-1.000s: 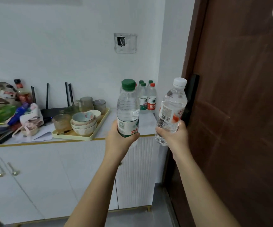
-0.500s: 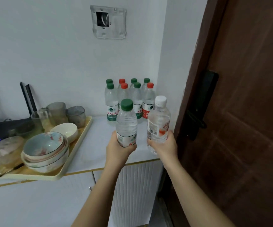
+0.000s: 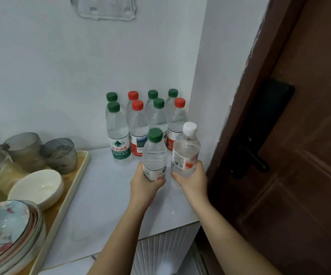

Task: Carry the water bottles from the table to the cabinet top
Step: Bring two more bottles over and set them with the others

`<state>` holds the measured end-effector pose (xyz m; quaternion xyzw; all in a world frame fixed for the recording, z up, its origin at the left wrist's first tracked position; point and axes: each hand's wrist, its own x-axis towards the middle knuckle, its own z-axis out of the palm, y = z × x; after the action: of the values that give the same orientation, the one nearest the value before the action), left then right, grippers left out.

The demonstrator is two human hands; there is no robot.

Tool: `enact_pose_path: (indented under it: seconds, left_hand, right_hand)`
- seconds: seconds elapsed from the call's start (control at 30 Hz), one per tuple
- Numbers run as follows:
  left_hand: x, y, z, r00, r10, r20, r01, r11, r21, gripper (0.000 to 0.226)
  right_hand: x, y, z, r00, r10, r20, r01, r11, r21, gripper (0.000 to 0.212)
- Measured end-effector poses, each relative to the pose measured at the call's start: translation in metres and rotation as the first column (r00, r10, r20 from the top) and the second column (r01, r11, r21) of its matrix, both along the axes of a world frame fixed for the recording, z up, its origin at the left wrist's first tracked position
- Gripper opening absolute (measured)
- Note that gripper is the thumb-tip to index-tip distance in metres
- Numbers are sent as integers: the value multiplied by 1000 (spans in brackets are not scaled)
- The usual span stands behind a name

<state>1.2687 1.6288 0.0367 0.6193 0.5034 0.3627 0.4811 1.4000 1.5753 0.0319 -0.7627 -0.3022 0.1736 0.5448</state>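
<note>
My left hand grips a clear water bottle with a green cap, held upright over the white cabinet top. Beside it, my right hand holds a clear bottle with a white cap, tilted slightly left. Both bottles hang just in front of a group of several bottles with green and red caps standing in the back corner against the wall. Whether the held bottles touch the top is hidden by my hands.
A yellow tray on the left carries grey glass cups, a white bowl and stacked patterned bowls. A dark brown door with a black handle stands close on the right.
I have come closer to the cabinet. Both hands have carried their bottles forward and down, over the cabinet top, close to the standing group.
</note>
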Motion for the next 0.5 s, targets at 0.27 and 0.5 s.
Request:
enact_pose_path:
  seconds: [0.27, 0.5]
  left_hand:
    - [0, 16, -2, 997, -40, -69, 43, 998, 39, 58]
    - [9, 24, -7, 992, -59, -110, 70, 993, 97, 59]
  right_hand:
    - [10, 18, -6, 993, 46, 110, -42, 998, -43, 67]
    - [11, 15, -15, 980, -23, 197, 24, 1000, -4, 60]
